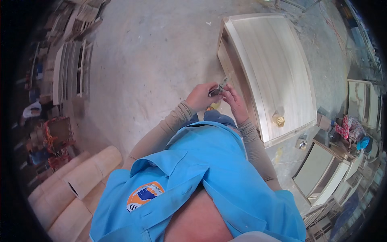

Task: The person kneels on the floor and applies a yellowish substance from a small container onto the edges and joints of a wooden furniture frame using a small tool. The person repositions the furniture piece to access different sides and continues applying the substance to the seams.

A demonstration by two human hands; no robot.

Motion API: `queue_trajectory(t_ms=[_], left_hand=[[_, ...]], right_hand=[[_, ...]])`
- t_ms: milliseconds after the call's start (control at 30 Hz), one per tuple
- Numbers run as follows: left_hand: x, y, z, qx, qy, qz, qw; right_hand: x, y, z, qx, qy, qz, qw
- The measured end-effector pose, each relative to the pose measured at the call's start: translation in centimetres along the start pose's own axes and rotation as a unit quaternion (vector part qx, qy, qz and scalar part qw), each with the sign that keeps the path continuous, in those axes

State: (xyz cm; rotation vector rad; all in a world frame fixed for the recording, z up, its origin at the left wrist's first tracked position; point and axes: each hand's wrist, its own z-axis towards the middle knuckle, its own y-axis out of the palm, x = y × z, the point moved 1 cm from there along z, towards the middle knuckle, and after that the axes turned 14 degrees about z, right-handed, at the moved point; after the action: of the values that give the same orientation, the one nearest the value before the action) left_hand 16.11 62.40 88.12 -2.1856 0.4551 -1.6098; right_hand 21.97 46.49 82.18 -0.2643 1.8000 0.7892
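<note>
A: We are looking straight down past a blue shirt (209,173) at both hands, raised together over the concrete floor (149,68). The left hand (200,97) is curled, its fingers closed around a small dark tool (219,87) with a pale slim tip poking up and to the right.

B: And the right hand (233,101)? We see its fingers bent in toward that same tool, touching the near end of it, so both hands meet on it (whether the right one truly grips or only steadies it, we cannot tell).

A: Agreed. The tool sits between the two hands, just beside the left edge of the pale wooden cabinet (270,68), which lies flat on the floor with its broad panel facing up.

B: We also see a round brass knob (278,120) on that panel, near its lower edge, well apart from the hands.

A: To the lower left lie rolled sheets of thin pale veneer (86,171), side by side. Stacked wooden frames (70,70) stand further off at the upper left.

B: At the right, more pale cabinets (322,171) rest on the floor, and another person (352,131) in patterned clothes crouches near them.
</note>
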Motion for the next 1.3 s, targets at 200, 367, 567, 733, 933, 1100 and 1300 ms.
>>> queue_trajectory(t_ms=[200,367,567,733,933,1100,1300], left_hand=[[0.2,-4.1,6.5,-0.13,0.038,-0.003,0.991],[0.6,-7.9,11.1,-0.246,-0.02,-0.11,0.963],[-0.4,-11.1,17.8,-0.275,-0.085,-0.191,0.938],[0.8,-8.9,20.4,-0.331,0.131,-0.038,0.934],[1.3,-1.9,19.4,-0.276,0.234,-0.03,0.932],[4.3,1.3,17.8,-0.262,0.367,0.021,0.892],[4.5,7.0,12.6,-0.432,0.241,-0.056,0.867]], right_hand=[[-4.2,4.8,6.0,0.068,0.001,0.061,0.996],[-5.6,6.4,8.5,0.249,-0.025,0.162,0.955],[-6.8,7.3,7.7,0.383,-0.054,0.2,0.9],[-6.2,8.8,5.6,0.445,-0.061,0.186,0.874],[-4.8,8.4,2.6,0.471,-0.107,0.223,0.847],[-4.8,6.8,-0.3,0.491,-0.129,0.261,0.821],[-2.9,3.9,-4.5,0.498,-0.131,0.234,0.825]])
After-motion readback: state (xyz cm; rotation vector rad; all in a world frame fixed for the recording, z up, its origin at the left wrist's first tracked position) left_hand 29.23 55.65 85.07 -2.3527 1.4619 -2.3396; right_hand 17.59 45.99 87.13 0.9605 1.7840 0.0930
